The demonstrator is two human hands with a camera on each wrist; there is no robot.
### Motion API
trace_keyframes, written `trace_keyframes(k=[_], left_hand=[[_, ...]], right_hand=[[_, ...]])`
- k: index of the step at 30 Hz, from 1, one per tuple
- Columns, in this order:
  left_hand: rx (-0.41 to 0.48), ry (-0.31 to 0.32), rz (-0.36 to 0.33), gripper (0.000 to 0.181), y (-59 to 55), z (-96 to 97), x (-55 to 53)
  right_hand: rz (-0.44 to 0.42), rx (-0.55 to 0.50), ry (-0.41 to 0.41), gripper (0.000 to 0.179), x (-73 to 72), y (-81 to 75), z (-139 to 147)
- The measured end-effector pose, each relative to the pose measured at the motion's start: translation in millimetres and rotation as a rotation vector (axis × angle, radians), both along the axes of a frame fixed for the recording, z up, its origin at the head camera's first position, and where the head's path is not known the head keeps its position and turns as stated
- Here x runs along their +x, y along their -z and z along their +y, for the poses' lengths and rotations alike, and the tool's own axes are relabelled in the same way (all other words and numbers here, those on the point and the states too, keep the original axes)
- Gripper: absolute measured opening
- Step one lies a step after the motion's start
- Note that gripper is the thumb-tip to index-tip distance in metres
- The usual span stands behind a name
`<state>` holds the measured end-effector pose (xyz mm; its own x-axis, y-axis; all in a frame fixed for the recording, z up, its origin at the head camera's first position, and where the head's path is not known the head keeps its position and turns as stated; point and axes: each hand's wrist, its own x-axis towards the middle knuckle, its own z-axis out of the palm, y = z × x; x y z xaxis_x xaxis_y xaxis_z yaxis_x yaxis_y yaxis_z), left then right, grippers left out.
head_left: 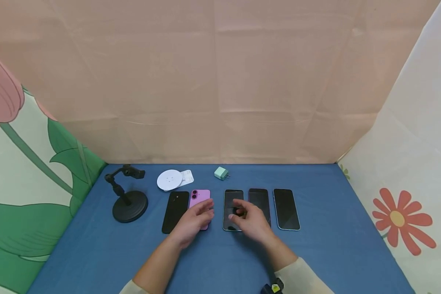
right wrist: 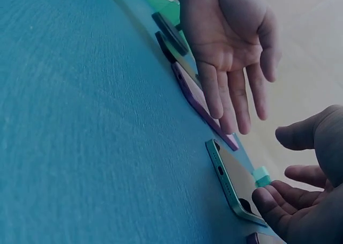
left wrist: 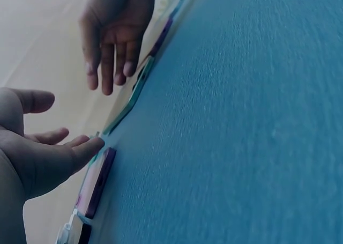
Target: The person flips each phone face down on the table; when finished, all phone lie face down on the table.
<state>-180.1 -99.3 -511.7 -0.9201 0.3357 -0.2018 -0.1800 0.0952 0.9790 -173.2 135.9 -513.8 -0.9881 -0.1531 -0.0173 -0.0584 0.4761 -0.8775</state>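
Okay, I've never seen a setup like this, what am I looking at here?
No machine here: these are a person's bare left hand and right hand. The wide picture comes from a camera on the head; the two tilted ones come from cameras on the wrists. On the blue cloth lie a black phone, a pink phone and three phones with dark screens. Behind them are a white disc and a green plug; a black stand is at the left. Neither hand holds anything.

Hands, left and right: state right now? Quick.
Left hand: open, holding nothing, over the purple phone.
Right hand: open, fingers loosely curled, holding nothing, over the green-edged phone.
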Motion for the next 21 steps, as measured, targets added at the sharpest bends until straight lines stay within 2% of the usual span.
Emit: trace_keyframes(k=[8, 21], left_hand=[[-0.003, 0.032, -0.009, 0.056, 1.5, 9.1, -4.0], [0.035, 0.025, -0.036, 0.057, 1.9, 21.5, -9.6]], right_hand=[[0.017, 0.011, 0.035, 0.051, 0.4, 1.3, 6.6], [0.018, 0.024, 0.066, 0.051, -1.7, 4.5, 17.1]])
